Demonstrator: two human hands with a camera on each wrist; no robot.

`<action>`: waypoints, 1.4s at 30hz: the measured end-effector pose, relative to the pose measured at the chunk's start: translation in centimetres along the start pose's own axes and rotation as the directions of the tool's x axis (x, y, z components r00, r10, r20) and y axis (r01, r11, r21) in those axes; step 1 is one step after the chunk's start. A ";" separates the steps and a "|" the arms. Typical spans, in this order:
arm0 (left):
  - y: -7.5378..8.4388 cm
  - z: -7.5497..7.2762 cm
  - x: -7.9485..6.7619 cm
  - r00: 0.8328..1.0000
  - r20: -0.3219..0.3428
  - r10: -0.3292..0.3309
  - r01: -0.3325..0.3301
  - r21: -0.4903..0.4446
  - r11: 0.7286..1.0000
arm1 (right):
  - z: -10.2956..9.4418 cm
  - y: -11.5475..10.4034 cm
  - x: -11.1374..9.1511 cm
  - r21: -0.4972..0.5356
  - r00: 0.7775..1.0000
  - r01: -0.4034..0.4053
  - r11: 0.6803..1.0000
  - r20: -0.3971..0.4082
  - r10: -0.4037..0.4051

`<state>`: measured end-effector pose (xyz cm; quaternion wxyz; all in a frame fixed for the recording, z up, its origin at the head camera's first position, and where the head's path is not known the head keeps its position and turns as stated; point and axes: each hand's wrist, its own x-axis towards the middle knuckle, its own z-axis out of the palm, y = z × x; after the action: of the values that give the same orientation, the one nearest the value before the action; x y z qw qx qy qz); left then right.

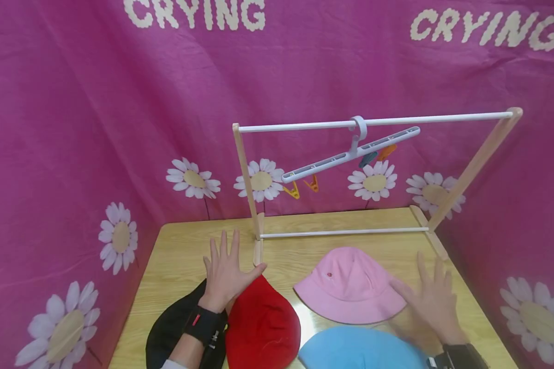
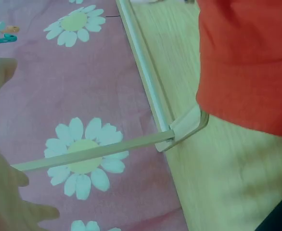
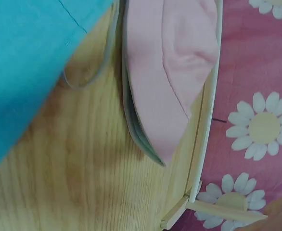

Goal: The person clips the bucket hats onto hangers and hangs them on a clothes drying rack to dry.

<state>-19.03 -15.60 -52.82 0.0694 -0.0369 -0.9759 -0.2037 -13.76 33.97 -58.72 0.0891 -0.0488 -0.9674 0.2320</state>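
My left hand [image 1: 224, 274] hovers with fingers spread above a red bucket hat [image 1: 264, 328] and a black hat [image 1: 175, 328]. My right hand [image 1: 431, 302], a little blurred, is spread beside the right brim of a pink bucket hat [image 1: 351, 287]; it holds nothing. A light blue hat [image 1: 362, 348] lies nearest me, cut off by the lower edge of the head view. In the left wrist view the red hat [image 2: 247, 62] fills the upper right. The pink hat [image 3: 170, 62] and the blue hat [image 3: 30, 62] show in the right wrist view.
A wood-and-white rack [image 1: 374, 123] stands at the back of the wooden table [image 1: 198, 236]. From its top bar hangs a pale hanger [image 1: 351, 156], tilted, with yellow, orange and grey clips below. Pink fabric [image 1: 97, 102] with daisies surrounds the table.
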 end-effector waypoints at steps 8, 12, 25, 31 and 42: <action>-0.2 -0.1 2.6 0.996 -0.063 0.057 -0.061 -0.053 0.997 | -1.2 1.5 2.4 0.192 0.999 -0.047 0.980 0.027 0.043; -0.2 -0.1 3.7 0.994 -0.083 0.070 -0.076 -0.077 0.994 | -1.9 2.3 3.3 0.213 0.997 -0.076 0.974 0.038 0.069; 0.2 -0.6 6.7 0.982 -0.183 0.048 -0.079 -0.165 0.983 | -4.0 4.2 6.5 0.314 0.993 -0.117 0.942 0.050 0.107; 0.2 -1.0 7.8 0.987 -0.161 0.017 -0.052 -0.220 0.974 | -4.9 4.9 7.7 0.371 0.985 -0.174 0.912 0.070 0.159; 0.6 -1.3 9.2 0.997 -0.077 -0.027 -0.003 -0.359 0.933 | -6.1 5.5 10.0 0.440 0.975 -0.218 0.871 0.063 0.212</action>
<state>-27.93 -15.15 -49.98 0.0997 -0.0346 -0.9188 -0.3803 -22.11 42.87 -54.39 0.0656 -0.1329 -0.8779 0.4553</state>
